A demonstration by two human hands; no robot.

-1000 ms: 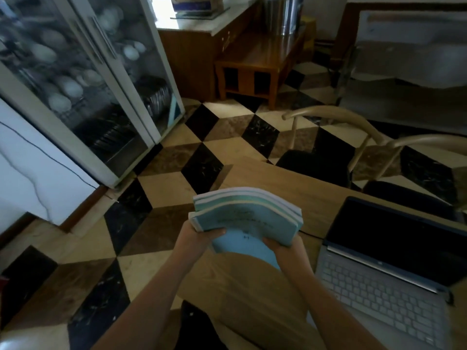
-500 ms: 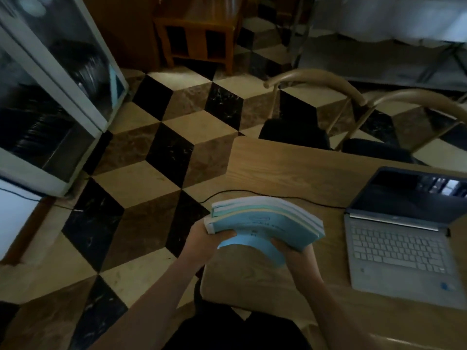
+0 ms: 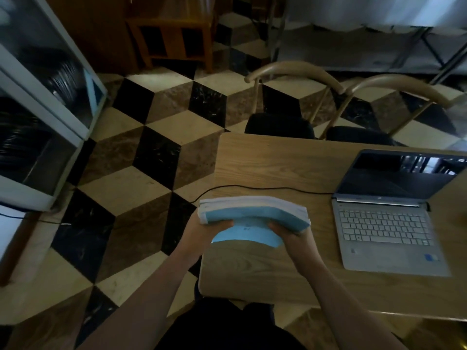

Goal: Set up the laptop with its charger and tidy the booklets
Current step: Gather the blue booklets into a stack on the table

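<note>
A stack of light blue booklets (image 3: 252, 213) is held just above the left end of the wooden table (image 3: 265, 162). My left hand (image 3: 204, 229) grips its left end and my right hand (image 3: 290, 233) grips its right end. One blue cover hangs loose beneath the stack. An open silver laptop (image 3: 386, 223) with a dark screen sits on the table to the right. A thin black charger cable (image 3: 265, 188) runs from the laptop's left side across the table and off its left edge to the floor.
Two curved-back chairs with dark seats (image 3: 280, 125) (image 3: 358, 135) stand at the table's far side. A glass-door cabinet (image 3: 38, 117) with dishes is at the left. Checkered tile floor (image 3: 151, 152) lies between them. A wooden side table (image 3: 174, 39) stands at the back.
The view has tilted down and right, so the laptop and table show more fully. Both hands have kept hold of the booklet stack and turned it flatter, its long edge toward me.
</note>
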